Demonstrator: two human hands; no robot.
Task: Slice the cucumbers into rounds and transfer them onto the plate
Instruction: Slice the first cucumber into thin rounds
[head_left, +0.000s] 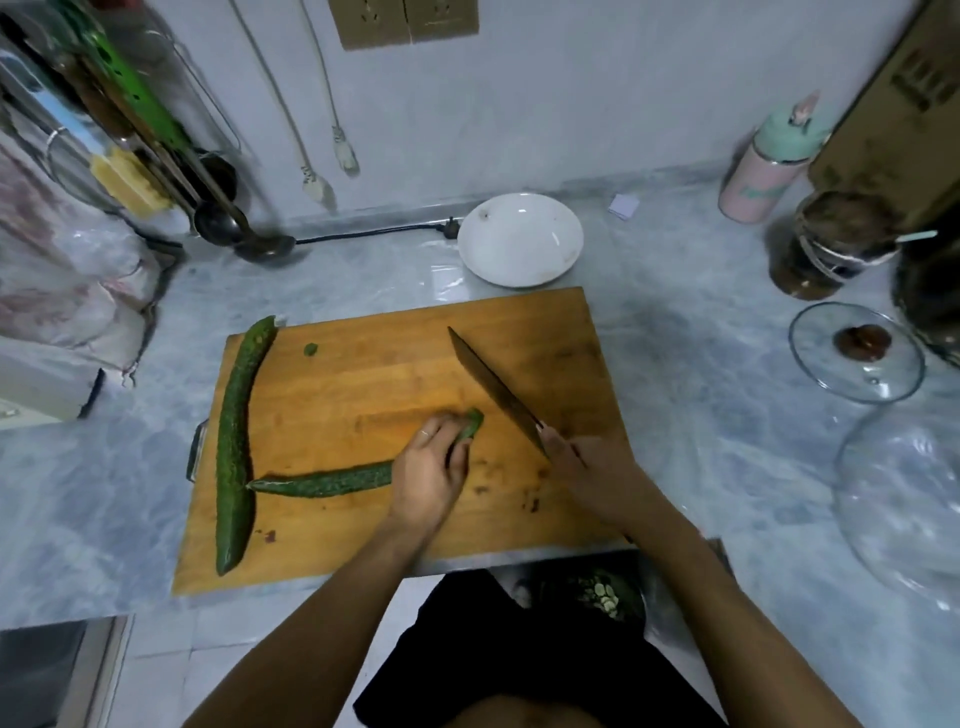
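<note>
Dark green bumpy cucumbers (234, 441), orange-brown wooden cutting board (363, 374), plain white plate (519, 240) at twelve o'clock, grey-white marbled desk (701, 415), pink and mint bottle (763, 171) at two o'clock

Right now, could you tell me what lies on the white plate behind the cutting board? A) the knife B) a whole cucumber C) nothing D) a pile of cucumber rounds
C: the white plate shows only its bare surface, and both cucumbers lie on the cutting board.
</note>
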